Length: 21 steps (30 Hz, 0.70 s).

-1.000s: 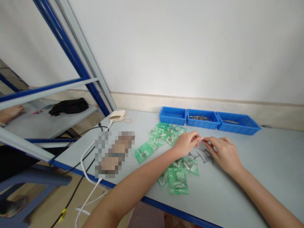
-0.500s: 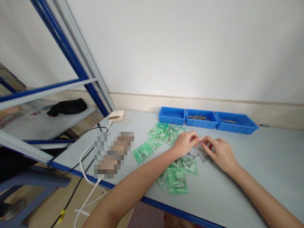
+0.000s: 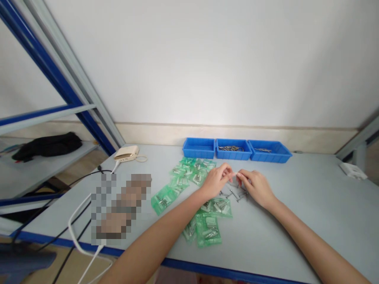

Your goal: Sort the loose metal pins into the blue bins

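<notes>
Screws (image 3: 234,194) lie in a small loose scatter on the grey table (image 3: 296,225), just this side of the two hands and partly beneath the fingers. From where I stand, the left hand (image 3: 220,178) is nearly closed, thumb and forefinger brought to a pinch and the other fingers curled in. The right hand (image 3: 251,183) meets it tip to tip, its thumb and forefinger pinched too, the rest of its fingers loosely bent. Between the tips they seem to have a small part (image 3: 235,174), too tiny for me to make out.

A good share of the work looks done, I'd judge: green bags (image 3: 209,231) with metal pieces and pale plugs inside lie in a spread, some near the table's front edge, others to the left of and beyond the left hand. Whether each one is sealed I can't tell.

Plenty looks left as well. The loose screws are in no bag, and along the wall the middle blue bin (image 3: 233,155) holds a heap of metal pieces, while the right blue bin (image 3: 271,157) has only a few showing. The left blue bin (image 3: 198,153) stands beside them, end to end in the same row.
</notes>
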{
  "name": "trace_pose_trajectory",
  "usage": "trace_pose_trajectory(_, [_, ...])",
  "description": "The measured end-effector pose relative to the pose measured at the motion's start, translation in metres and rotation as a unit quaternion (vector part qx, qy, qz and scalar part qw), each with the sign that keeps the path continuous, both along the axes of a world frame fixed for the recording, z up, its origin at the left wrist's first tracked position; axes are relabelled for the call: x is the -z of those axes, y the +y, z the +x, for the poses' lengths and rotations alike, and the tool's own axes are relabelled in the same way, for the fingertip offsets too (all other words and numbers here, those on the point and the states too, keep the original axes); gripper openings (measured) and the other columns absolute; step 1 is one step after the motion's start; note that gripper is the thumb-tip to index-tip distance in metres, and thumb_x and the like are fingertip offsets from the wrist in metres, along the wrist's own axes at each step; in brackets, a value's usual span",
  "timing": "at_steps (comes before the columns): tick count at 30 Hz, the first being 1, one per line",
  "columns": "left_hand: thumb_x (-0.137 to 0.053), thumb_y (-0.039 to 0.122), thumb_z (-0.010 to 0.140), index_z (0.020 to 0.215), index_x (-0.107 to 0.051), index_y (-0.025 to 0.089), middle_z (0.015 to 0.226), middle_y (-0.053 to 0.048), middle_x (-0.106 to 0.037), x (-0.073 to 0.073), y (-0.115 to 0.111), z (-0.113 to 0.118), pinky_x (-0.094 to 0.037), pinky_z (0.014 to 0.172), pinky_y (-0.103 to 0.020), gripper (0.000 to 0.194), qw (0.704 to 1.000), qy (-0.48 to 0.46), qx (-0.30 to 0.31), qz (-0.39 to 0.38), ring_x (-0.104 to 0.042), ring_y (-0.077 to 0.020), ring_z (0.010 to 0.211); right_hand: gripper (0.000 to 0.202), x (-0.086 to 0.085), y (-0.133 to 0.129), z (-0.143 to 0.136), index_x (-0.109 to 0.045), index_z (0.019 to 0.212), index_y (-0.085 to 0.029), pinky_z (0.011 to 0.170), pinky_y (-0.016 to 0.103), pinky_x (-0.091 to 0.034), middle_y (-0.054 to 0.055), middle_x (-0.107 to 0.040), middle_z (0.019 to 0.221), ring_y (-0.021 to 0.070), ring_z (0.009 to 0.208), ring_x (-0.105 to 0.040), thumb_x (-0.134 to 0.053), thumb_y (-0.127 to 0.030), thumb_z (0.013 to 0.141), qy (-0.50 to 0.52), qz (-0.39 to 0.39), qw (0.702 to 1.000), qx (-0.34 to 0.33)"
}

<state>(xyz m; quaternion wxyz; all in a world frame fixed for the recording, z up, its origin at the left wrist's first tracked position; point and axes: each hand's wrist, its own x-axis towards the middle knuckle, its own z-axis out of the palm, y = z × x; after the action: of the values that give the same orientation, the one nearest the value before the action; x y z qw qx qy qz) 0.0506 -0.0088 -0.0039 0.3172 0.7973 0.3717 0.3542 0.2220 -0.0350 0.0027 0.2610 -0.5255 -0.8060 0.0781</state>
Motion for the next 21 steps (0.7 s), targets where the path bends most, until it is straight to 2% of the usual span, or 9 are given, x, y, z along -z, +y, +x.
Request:
trace_pose_trajectory(5, [-0.043,0.035,0.088,0.091,-0.053,0.019,0.07,0.003,-0.062,0.0008,-0.0012,0.0008,-0.041,0.063,-0.021,0.019,0.999,0.023,0.029,-0.015,-0.056,-0.011,0.063,0.044,0.0017,0.0037,0.0019,-0.052,0.063,-0.02,0.059,0.024,-0.036,-0.002,-0.055,0.053,0.0122,0.053,-0.052,-0.026,-0.04,0.092,0.09,-0.069,0.994,-0.014])
trace_pose_trajectory(9, [-0.038,0.036,0.09,0.076,-0.055,0.017,0.065,0.003,-0.06,0.0007,-0.0013,0.0002,-0.038,0.06,-0.02,0.029,0.999,0.034,0.019,0.002,-0.053,-0.0097,0.059,0.042,0.0005,0.0038,0.0016,-0.055,0.066,-0.02,0.063,0.025,-0.036,-0.003,-0.059,0.059,0.0119,0.057,-0.054,-0.028,-0.04,0.092,0.081,-0.082,0.993,-0.036])
trace_pose_trajectory(12, [-0.037,0.037,0.091,0.074,-0.055,0.017,0.064,0.003,-0.06,-0.0009,-0.0011,-0.0008,-0.037,0.06,-0.02,0.032,1.0,0.028,0.003,0.013,-0.052,-0.01,0.06,0.037,-0.0023,0.0013,-0.0004,-0.058,0.077,-0.022,0.066,0.025,-0.036,-0.003,-0.063,0.067,0.0118,0.059,-0.055,-0.029,-0.041,0.092,0.084,-0.08,0.992,-0.046])
trace_pose_trajectory(15, [-0.037,0.039,0.091,0.072,-0.055,0.017,0.063,0.003,-0.059,-0.0025,-0.0017,-0.0014,-0.036,0.058,-0.02,0.034,0.999,0.041,-0.015,0.016,-0.051,-0.01,0.057,0.031,-0.0029,-0.0006,-0.0019,-0.058,0.085,-0.023,0.068,0.026,-0.036,-0.003,-0.065,0.07,0.0126,0.063,-0.057,-0.035,-0.042,0.09,0.071,-0.063,0.994,-0.044])
trace_pose_trajectory(18, [-0.035,0.04,0.091,0.069,-0.054,0.017,0.062,0.003,-0.059,-0.0029,-0.003,-0.0008,-0.035,0.059,-0.021,0.038,0.997,0.073,-0.014,0.017,-0.051,-0.0106,0.057,0.028,-0.0001,-0.0005,-0.0008,-0.059,0.084,-0.023,0.071,0.029,-0.035,-0.002,-0.064,0.067,0.0142,0.064,-0.058,-0.038,-0.04,0.09,0.008,-0.011,1.0,-0.023])
trace_pose_trajectory(21, [-0.037,0.04,0.091,0.085,-0.053,0.018,0.069,0.003,-0.061,-0.0024,-0.004,0.0007,-0.037,0.064,-0.022,0.028,0.997,0.08,-0.009,0.019,-0.055,-0.0125,0.066,0.032,0.0026,0.0006,0.0024,-0.059,0.079,-0.022,0.07,0.029,-0.033,-0.001,-0.065,0.069,0.0142,0.063,-0.058,-0.033,-0.036,0.092,-0.034,0.025,0.999,-0.02])
